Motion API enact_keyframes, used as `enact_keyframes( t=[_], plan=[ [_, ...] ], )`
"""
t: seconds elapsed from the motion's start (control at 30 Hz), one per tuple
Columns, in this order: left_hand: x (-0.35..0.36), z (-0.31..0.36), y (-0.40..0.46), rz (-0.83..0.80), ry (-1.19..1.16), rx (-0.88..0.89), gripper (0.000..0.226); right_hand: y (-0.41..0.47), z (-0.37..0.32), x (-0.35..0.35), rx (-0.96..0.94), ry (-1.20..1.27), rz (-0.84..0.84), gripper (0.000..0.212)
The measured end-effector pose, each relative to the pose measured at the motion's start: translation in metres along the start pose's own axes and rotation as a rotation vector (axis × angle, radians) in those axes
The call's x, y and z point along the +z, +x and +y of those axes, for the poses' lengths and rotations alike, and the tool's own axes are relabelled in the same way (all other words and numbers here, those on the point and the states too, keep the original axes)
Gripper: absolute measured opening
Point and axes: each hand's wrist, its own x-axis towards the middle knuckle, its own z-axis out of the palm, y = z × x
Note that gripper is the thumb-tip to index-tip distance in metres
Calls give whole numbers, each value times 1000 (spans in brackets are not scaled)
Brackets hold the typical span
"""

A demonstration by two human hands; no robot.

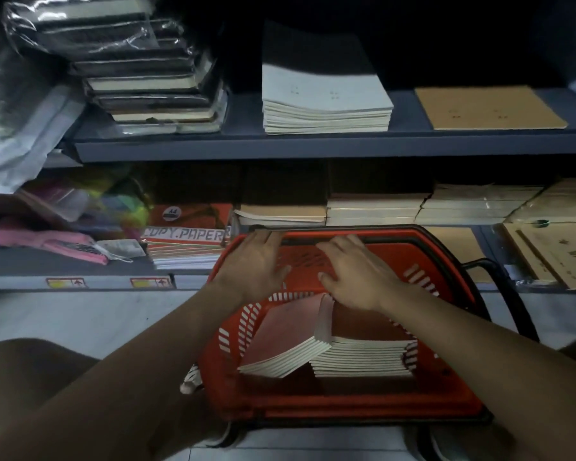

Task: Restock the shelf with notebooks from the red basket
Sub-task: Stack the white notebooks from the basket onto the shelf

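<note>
A red plastic basket [436, 261] stands on the floor against the low shelf. Inside it lie two piles of brown-covered notebooks [366, 344], the left pile tilted against the right one. My left hand [253, 264] and my right hand [356, 274] hover side by side over the basket's far half, palms down, fingers straight, holding nothing. A short pile of brown notebooks [281, 212] lies on the lower shelf just behind the basket's far rim.
The upper shelf [313, 146] carries black wrapped books [147, 78], a white notebook stack [326, 104] and one brown notebook [489, 108]. Copy paper packs [187, 237], more brown stacks [376, 207] and envelopes [552, 254] fill the lower shelf. The basket's black handle [509, 294] hangs right.
</note>
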Motion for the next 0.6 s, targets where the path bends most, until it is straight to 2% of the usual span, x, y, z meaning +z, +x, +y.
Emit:
enact_keyframes(
  t=[0.1,0.2,0.27,0.33,0.43,0.6],
  plan=[
    [28,-14,-7,-164,-35,-41,61,3,-6,21,24,-17,-135,59],
    [64,-27,-20,-391,-39,-179,54,-4,-14,43,85,-31,-329,40],
    [85,-34,-31,-540,-78,-272,48,-10,-19,55,139,-31,-413,40],
    [104,-38,-40,-663,-78,-347,45,-12,-23,64,150,-61,-434,45],
    [125,-37,-49,-717,-78,-447,53,-12,-26,69,154,-113,-421,48],
    [159,-41,-56,-868,-161,-511,67,-9,-25,75,190,-45,-445,50]
  ],
)
